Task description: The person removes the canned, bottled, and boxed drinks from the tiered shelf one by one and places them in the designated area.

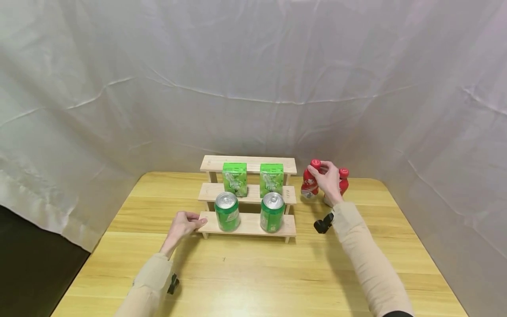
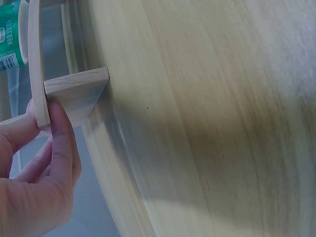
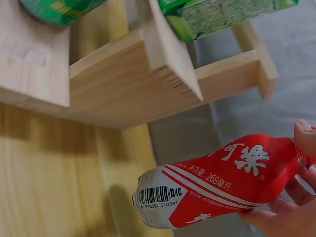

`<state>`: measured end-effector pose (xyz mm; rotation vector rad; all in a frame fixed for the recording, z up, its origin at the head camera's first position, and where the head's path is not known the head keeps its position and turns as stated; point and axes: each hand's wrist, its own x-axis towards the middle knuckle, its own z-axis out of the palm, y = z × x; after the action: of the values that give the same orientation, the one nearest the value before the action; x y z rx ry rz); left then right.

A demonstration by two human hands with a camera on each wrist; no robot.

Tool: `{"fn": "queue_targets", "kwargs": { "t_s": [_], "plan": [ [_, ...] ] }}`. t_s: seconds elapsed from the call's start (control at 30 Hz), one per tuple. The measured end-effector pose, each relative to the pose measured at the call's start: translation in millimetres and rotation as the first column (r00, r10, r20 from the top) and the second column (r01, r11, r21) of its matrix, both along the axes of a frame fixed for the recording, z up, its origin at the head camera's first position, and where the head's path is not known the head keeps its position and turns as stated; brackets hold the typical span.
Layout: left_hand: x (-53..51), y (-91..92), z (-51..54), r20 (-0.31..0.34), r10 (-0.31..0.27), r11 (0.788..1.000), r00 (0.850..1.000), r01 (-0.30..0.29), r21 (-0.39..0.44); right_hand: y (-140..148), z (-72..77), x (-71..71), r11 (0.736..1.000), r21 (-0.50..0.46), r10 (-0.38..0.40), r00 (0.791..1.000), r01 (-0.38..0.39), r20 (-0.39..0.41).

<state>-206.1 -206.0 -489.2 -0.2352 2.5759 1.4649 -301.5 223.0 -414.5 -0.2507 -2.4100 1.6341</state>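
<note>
A three-step wooden rack carries two green cans on its lowest step and two green cartons on the middle one. My left hand pinches the left end of the lowest step, thumb above and fingers beneath, as the left wrist view shows. To the right of the rack, my right hand grips a red bottle near its cap. In the right wrist view that bottle is tilted, its base beside the rack's side.
A second red bottle stands behind my right hand, partly hidden by it. The rack's top step holds nothing. Grey cloth hangs behind the wooden table and along its sides.
</note>
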Motion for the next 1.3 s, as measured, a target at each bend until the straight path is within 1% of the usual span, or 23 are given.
{"fn": "queue_targets", "kwargs": {
  "t_s": [0.23,0.47,0.87,1.03,1.1,1.2,1.3],
  "plan": [
    [0.0,0.7,-0.2,0.000,0.005,1.000,1.000,-0.005,0.011,2,-10.1,-0.7,0.999,0.031,0.013,0.999,-0.014,0.034],
    [0.3,2.0,-0.8,0.010,0.019,0.999,1.000,-0.020,0.031,4,-14.3,1.0,0.998,0.049,0.024,0.998,-0.027,0.066],
    [-0.1,2.4,-0.2,-0.005,0.005,1.000,1.000,-0.005,0.012,7,-22.4,0.2,0.997,0.064,0.026,0.997,-0.031,0.072],
    [0.1,1.8,-0.8,-0.001,0.009,1.000,1.000,-0.009,0.012,9,-22.4,0.1,0.997,0.058,0.037,0.996,-0.042,0.080],
    [0.2,1.3,-1.1,0.002,0.015,1.000,1.000,-0.015,0.014,10,-21.9,0.5,0.996,0.074,0.047,0.996,-0.053,0.079],
    [0.2,0.4,-1.4,-0.003,0.006,1.000,1.000,-0.006,0.014,9,-20.6,2.0,0.993,0.108,0.051,0.998,-0.055,0.045],
    [0.1,0.0,-1.3,-0.004,0.004,1.000,1.000,-0.004,0.017,4,-17.0,4.9,0.990,0.140,0.038,0.998,-0.031,-0.047]
  ]
}}
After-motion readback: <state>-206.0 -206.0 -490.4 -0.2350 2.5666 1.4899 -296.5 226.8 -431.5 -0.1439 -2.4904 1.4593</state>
